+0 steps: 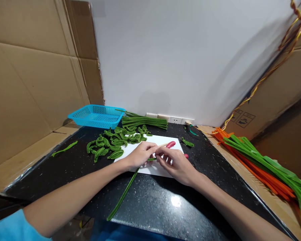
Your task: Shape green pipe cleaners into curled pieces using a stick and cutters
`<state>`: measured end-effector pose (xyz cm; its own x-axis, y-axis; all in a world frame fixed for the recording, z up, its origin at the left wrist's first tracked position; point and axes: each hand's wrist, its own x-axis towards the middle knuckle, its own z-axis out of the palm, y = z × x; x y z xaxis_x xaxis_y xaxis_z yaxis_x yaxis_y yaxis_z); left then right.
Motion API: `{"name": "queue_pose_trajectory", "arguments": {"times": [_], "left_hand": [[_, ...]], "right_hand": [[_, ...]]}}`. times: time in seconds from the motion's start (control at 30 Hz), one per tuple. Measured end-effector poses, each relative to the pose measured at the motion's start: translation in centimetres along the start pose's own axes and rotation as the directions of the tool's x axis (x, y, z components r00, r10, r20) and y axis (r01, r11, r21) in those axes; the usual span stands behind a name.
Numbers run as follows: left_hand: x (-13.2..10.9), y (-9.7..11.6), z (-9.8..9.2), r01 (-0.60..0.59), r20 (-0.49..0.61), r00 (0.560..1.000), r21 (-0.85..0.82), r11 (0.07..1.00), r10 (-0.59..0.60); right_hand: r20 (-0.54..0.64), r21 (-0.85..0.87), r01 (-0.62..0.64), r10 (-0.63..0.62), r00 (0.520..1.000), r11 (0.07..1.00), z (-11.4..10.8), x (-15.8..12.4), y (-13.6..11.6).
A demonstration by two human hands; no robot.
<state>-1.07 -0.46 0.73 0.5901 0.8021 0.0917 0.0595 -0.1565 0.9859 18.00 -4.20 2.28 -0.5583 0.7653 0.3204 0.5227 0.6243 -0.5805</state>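
Note:
My left hand [142,154] is closed around a long green pipe cleaner [125,192], whose free end trails down toward the counter's front edge. Close beside it, the bent fingers of my right hand [175,164] pinch the same stem, so a short green stretch shows between the two hands. Both hands are over a white sheet [153,170]. Behind my right hand lies a tool with red handles [171,144]; its head is hidden by my fingers. Several leaf-like loops of green pipe cleaner [115,154] are heaped left of and behind my left hand.
A blue plastic basket [97,124] stands at the back left, next to a bundle of green pipe cleaners [145,122]. One loop [187,142] lies right of the sheet. Orange strips [263,174] and green strips [263,159] line the right side. Cardboard [35,67] walls the left.

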Motion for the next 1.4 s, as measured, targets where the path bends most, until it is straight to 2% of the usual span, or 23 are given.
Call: {"name": "queue_pose_trajectory", "arguments": {"times": [0.2, 0.4, 0.7, 1.27, 1.4], "left_hand": [[0.04, 0.16, 0.03, 0.022, -0.005, 1.0, 0.032, 0.999, -0.021], [0.2, 0.02, -0.22, -0.104, 0.002, 0.994, 0.189, 0.977, 0.105], [0.3, 0.16, -0.39, -0.135, 0.039, 0.991, 0.316, 0.939, 0.129], [0.22, 0.07, -0.44, -0.165, 0.058, 0.986, 0.323, 0.932, 0.155], [0.21, 0.1, -0.46, -0.134, 0.052, 0.991, 0.358, 0.924, 0.124]], "right_hand": [[0.012, -0.01, -0.008, 0.008, 1.0, 1.0, 0.02, -0.02, 0.06], [0.033, -0.054, -0.015, 0.017, 0.999, 0.998, 0.04, -0.08, 0.45], [0.054, -0.089, -0.023, 0.028, 0.998, 0.996, 0.12, -0.23, 0.65], [0.064, -0.122, -0.033, 0.041, 0.997, 0.992, 0.2, -0.11, 0.43], [0.062, -0.135, -0.024, 0.032, 0.998, 0.991, 0.21, -0.17, 0.5]]}}
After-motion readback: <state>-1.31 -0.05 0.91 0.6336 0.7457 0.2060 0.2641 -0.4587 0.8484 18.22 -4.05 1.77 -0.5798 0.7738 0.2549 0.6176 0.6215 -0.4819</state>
